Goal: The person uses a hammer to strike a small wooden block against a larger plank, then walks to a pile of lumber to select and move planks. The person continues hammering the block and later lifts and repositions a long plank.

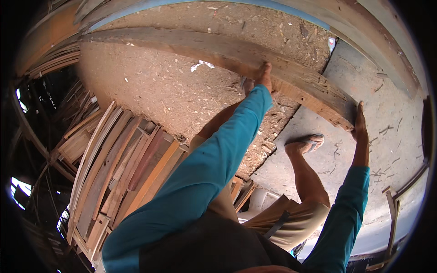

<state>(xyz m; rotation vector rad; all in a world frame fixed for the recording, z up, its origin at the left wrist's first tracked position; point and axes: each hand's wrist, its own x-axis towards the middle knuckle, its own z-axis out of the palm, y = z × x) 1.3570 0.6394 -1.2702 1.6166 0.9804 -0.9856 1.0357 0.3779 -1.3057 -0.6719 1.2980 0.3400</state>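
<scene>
A long, thick wooden beam [200, 44], brown and weathered, stretches from the far left to the right in front of me. My left hand [262, 79] grips its near edge around the middle right, with the thumb on the upper face and the fingers partly hidden below. At the beam's right end, my right hand [360, 119] is pressed around the end corner. Its thumb points up along the end face, and its other fingers are mostly hidden. Small dark holes and marks show in the wood near that end.
Stacked boards [132, 168] lie at the left. Dirt ground [150, 84] with chips meets a grey concrete slab [382, 118], where my sandalled foot [305, 144] rests. Other long timbers [364, 27] curve along the far side. A small bottle [331, 43] and a white scrap [202, 65] lie beyond.
</scene>
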